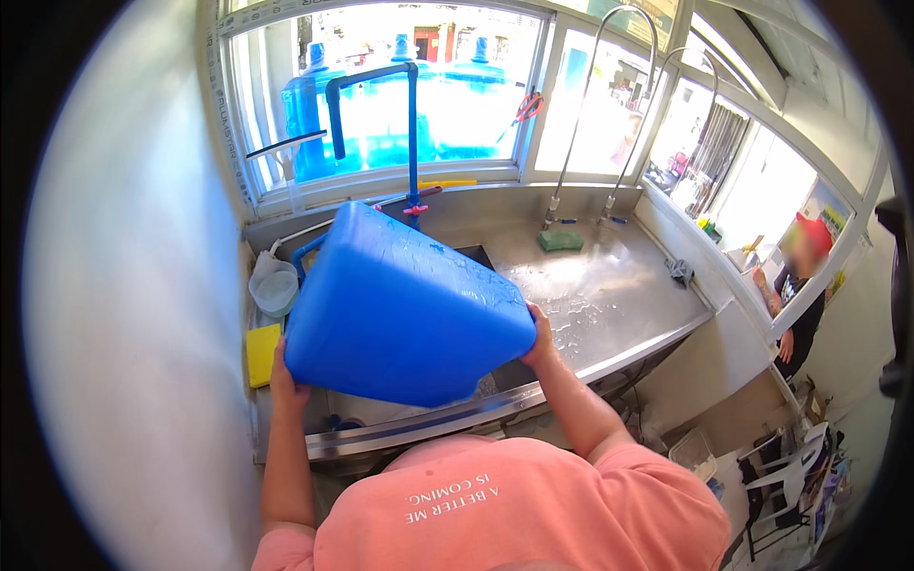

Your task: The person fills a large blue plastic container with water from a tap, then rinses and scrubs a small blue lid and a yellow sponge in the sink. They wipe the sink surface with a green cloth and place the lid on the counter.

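A large blue plastic container (pixel 400 307) is held tilted over the stainless steel sink (pixel 503 375), its outer surface wet. My left hand (pixel 287 375) grips its lower left end, and my right hand (pixel 540 334) grips the right end. Which way its opening faces cannot be told. At the left, beside my left hand, lies a yellow sponge (pixel 263 355), with a translucent plastic tub (pixel 274 290) behind it. A blue pipe faucet (pixel 413 135) with a red valve handle rises behind the container. The container hides much of the sink.
A green scrubbing pad (pixel 560 241) lies on the wet steel counter (pixel 607 285), near two tall curved metal spouts (pixel 585 86). Blue water jugs (pixel 400 107) stand behind the window. At the right a person in a red cap (pixel 800 300) stands past the partition, above a white plastic chair (pixel 792 471).
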Demonstrator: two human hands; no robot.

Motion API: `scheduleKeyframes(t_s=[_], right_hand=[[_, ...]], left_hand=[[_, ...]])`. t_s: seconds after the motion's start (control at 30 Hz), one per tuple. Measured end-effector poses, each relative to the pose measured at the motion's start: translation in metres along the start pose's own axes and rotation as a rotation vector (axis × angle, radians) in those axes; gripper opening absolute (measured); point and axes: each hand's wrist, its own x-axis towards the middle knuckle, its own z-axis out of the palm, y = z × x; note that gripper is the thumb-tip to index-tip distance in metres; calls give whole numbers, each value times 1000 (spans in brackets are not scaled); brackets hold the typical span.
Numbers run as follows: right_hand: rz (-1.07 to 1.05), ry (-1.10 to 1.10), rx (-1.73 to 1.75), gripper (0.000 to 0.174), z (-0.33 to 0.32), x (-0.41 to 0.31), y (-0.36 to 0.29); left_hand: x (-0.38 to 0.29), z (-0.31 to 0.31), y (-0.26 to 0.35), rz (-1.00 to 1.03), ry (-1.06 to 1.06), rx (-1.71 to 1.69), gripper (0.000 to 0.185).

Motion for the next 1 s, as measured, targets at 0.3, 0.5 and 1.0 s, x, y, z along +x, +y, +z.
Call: scheduleKeyframes(t_s=[0.3,0.5,1.0], right_hand=[[-115,-261,-65,47,18,-12,-33],[-11,-162,-16,49,-8,15,-16],[37,-560,-83,60,34,71,-123]], left_hand=[[-17,-17,-18,141,-294,-128,57],[-15,4,-23,170,-46,-82,57],[-43,81,10,438,-187,-83,53]])
